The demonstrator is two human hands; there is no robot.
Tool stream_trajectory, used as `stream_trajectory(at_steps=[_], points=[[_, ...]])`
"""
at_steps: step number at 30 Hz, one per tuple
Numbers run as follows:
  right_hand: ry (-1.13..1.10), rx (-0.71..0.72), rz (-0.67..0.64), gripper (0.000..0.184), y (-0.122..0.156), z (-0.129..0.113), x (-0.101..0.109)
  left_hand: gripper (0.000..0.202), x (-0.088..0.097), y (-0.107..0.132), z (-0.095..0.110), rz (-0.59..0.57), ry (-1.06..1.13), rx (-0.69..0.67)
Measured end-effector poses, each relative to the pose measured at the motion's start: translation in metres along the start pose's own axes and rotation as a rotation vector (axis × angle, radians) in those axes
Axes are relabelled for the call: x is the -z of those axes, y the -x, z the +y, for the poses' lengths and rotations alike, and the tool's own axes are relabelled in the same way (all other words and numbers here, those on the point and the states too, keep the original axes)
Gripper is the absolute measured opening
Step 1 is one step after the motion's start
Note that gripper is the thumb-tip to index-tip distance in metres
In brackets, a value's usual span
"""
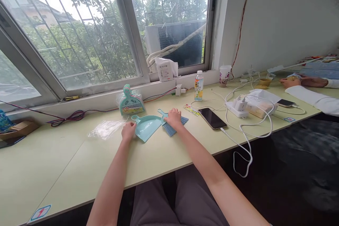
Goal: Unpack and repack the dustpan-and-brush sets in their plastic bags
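Smooth aqua plastic dustpan point(147, 127) lies on worktop point(100, 169), lip facing near-right; beside it, fan-bristled brush point(169, 130), handle far-left, same diagonal long axis. Left hand point(128, 130): grip clamped on dustpan edge. Right hand point(174, 118): grip clamped on brush.

The tabletop point(87, 164) is pale yellow-green, and a thin seam crosses its left part. Near this seam, at the front edge, there is a small sticker point(41, 212) with a red mark. In the middle lie a light teal dustpan point(147, 127) and, just beside it to the right, a brush point(168, 130) with blue-grey bristles. A clear plastic wrapper point(105, 129) lies to the left of the dustpan, and a packaged set point(131, 105) stands behind it. Further right are a colourful card point(191, 110), a dark phone point(212, 118), an upright bottle point(198, 86), a cup point(224, 76), a white power strip point(237, 109) and a tissue pack point(258, 106).
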State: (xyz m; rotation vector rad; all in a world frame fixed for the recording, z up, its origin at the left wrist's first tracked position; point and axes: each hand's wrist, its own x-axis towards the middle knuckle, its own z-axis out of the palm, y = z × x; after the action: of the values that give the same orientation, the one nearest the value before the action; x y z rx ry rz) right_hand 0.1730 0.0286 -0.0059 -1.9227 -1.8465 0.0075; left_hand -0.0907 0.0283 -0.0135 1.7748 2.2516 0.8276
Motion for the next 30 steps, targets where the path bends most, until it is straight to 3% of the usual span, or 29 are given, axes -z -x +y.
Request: stream_trajectory(at_steps=[3, 7, 10, 15, 20, 24, 30], points=[[-0.095, 0.024, 0.010, 0.026, -0.002, 0.001, -0.004, 0.020, -0.006, 0.009, 0.014, -0.050, -0.021, -0.069], [-0.126, 0.219, -0.012, 0.022, 0.003, -0.009, -0.011, 0.023, -0.017, 0.026, 0.033, -0.048, -0.128, -0.240], [-0.133, 0.335, -0.052, 0.021, 0.010, -0.019, -0.015, 0.028, -0.020, 0.035, 0.043, -0.072, -0.166, -0.425], [-0.185, 0.363, -0.112, 0.021, 0.011, -0.019, -0.012, 0.033, -0.018, 0.041, 0.047, -0.113, -0.156, -0.752], [-0.215, 0.346, -0.125, 0.021, 0.008, -0.016, -0.010, 0.017, -0.013, 0.035, 0.039, 0.012, -0.157, -0.802], [-0.271, 0.373, -0.172, 0.020, 0.009, -0.018, -0.011, 0.040, -0.008, 0.029, 0.031, 0.116, -0.251, -0.853], [-0.341, 0.431, -0.187, 0.017, 0.009, -0.018, -0.013, 0.034, -0.009, 0.030, 0.029, 0.043, -0.394, -1.012]])
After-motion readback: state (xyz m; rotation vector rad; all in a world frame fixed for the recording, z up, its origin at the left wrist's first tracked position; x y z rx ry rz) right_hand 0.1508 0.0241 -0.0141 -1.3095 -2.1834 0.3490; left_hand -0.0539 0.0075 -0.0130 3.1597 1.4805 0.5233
